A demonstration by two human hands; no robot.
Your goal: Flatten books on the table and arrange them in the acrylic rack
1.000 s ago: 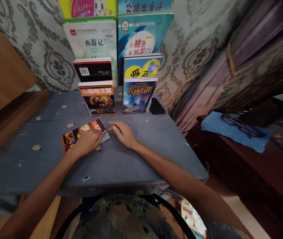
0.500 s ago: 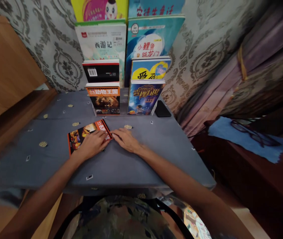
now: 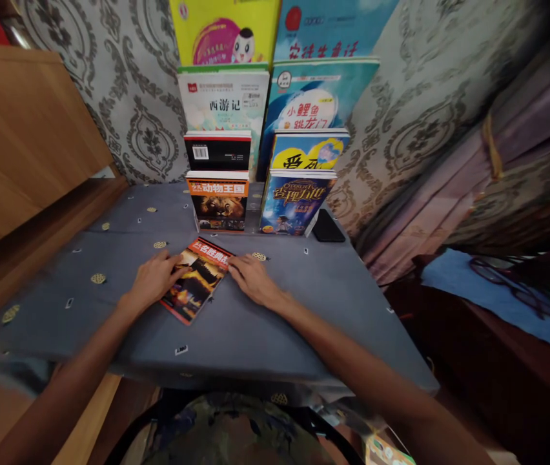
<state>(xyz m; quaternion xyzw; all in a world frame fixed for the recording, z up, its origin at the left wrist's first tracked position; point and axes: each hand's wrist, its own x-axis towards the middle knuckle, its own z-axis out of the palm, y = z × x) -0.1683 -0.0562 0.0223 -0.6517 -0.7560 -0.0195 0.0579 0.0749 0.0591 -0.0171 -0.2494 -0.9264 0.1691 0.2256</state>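
Note:
A paperback book [image 3: 197,278] with an orange, black and gold cover lies slanted on the cloth-covered table [image 3: 294,316], its title towards the top right. At its left edge is my left hand [image 3: 155,279], with fingers over the cover and the side. My right hand [image 3: 254,281] grips the upper right edge, fingers bent around it. The undersides of both hands are hidden.
Behind the book stands a tiered rack of books, with an animal book [image 3: 221,205] and a blue storybook [image 3: 297,203] in front. A black phone-like slab [image 3: 328,226] lies beside it. At right, glasses [image 3: 521,287] rest on a blue cloth [image 3: 454,274].
The book has turned anticlockwise, so its title now shows more fully. My left hand has slid from the cover's middle to its left edge. The camera view has shifted slightly.

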